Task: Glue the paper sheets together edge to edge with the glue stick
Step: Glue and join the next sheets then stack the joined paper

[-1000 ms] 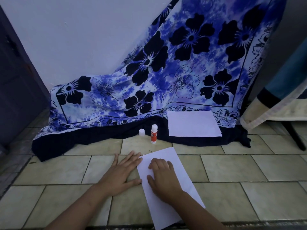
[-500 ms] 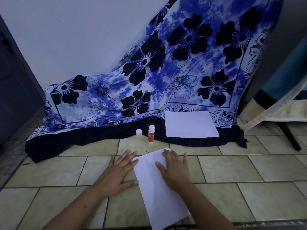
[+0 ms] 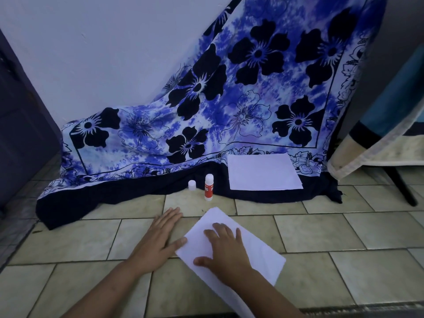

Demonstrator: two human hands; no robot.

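A white paper sheet (image 3: 257, 249) lies at an angle on the tiled floor in front of me. My right hand (image 3: 223, 247) presses flat on it with fingers spread. My left hand (image 3: 160, 237) lies flat on the tiles beside the sheet, its thumb touching the sheet's left edge. A red and white glue stick (image 3: 208, 187) stands upright and uncapped at the cloth's edge, its white cap (image 3: 192, 185) just to its left. A stack of white sheets (image 3: 262, 172) rests on the dark border of the cloth, further back on the right.
A blue floral cloth (image 3: 229, 111) drapes from the wall onto the floor (image 3: 344, 237). A dark door (image 3: 20, 134) stands at the left. At the right, a piece of furniture with a hanging cover (image 3: 378, 145) and a dark leg (image 3: 401, 187).
The sheet under my hands has turned clockwise, so its long side now runs toward the lower right. My right hand went with it and my left hand slid slightly away from the top corner.
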